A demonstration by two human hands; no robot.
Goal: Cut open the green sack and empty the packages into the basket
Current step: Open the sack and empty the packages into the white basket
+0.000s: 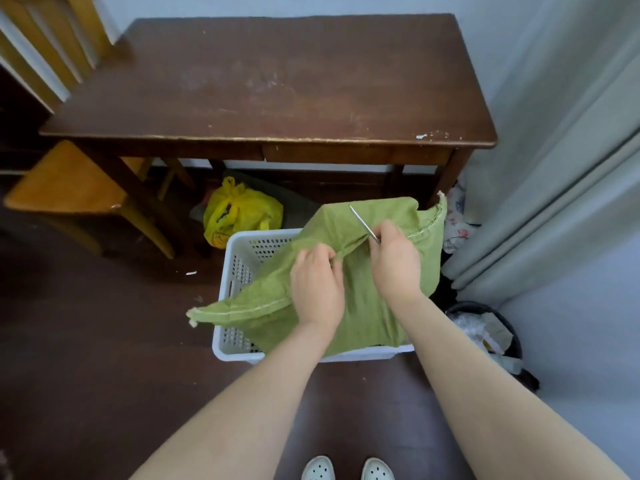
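Observation:
A green woven sack lies draped over a white perforated plastic basket on the dark floor. My left hand pinches a fold of the sack near its middle. My right hand grips a thin silver blade, perhaps scissors or a knife, whose tip points up and away over the sack. Both hands are close together on the cloth. The sack hides its contents and most of the basket's inside.
A dark wooden table stands just beyond the basket. A yellow plastic bag lies under it. A wooden chair is at the left, a curtain and a dark bin of rubbish at the right.

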